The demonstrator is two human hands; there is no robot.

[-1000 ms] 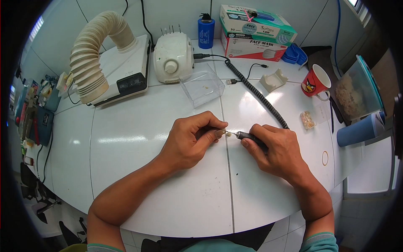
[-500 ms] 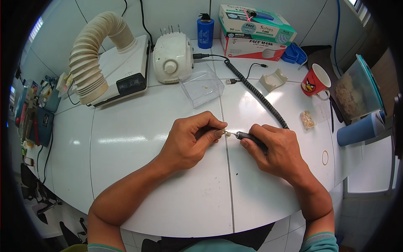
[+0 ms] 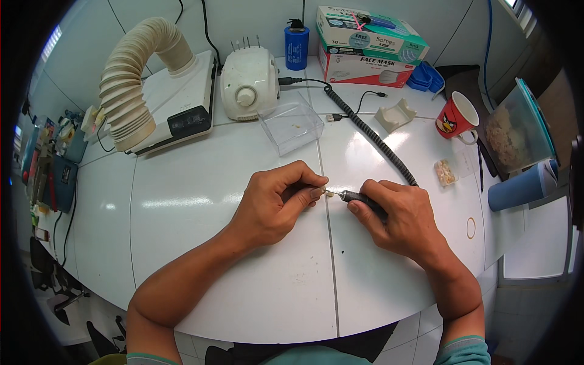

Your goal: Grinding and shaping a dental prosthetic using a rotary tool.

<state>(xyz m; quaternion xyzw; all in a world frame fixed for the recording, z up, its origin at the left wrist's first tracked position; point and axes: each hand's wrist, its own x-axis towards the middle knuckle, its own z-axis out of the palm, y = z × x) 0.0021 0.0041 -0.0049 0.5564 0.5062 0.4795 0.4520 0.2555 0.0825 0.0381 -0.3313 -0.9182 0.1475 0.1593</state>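
Note:
My left hand (image 3: 272, 204) is closed in a pinch, thumb against forefinger, on a small pale piece (image 3: 324, 189) mostly covered by the fingertips. In my right hand (image 3: 398, 216) lies a dark rotary handpiece (image 3: 356, 198), gripped like a pen and pointing left. Its thin metal bit (image 3: 334, 193) reaches the pale piece; whether they touch is too small to tell. A black coiled cord (image 3: 377, 140) links the handpiece with a white control unit (image 3: 248, 85) at the back, which has a round knob and several bits standing on top.
At back left stands a white dust collector (image 3: 173, 115) with a ribbed hose (image 3: 125, 79). A clear tray (image 3: 292, 129) lies before the control unit. Mask boxes (image 3: 368, 64), a blue cylinder (image 3: 297, 47), a cream rest (image 3: 395, 115), a red mug (image 3: 456, 118) and a small box of pale pieces (image 3: 446, 173) stand around.

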